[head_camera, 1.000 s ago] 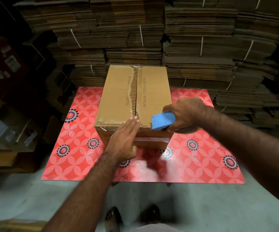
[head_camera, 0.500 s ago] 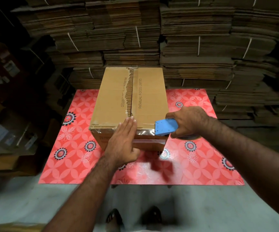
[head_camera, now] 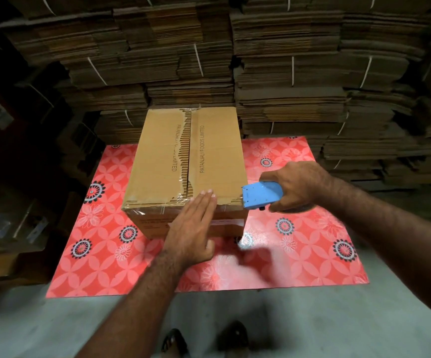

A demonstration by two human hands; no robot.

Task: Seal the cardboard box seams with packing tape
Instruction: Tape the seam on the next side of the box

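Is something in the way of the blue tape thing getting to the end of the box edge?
Nothing visible. The blue tape dispenser in the right hand is already at the brown cardboard box's near right corner; the flat left hand sits behind it.

Strapped stacks of flattened cardboard wall a grey floor — dim (left side darkest).

Right hand has drawn the blue dispenser rightward along the near top edge of the box; a second ago its nose sat just right of the centre seam, now it is at the box's right corner. Clear tape now lies along more of that edge. Left hand, flat, has slid right along the edge after it, from the seam to just right of it.
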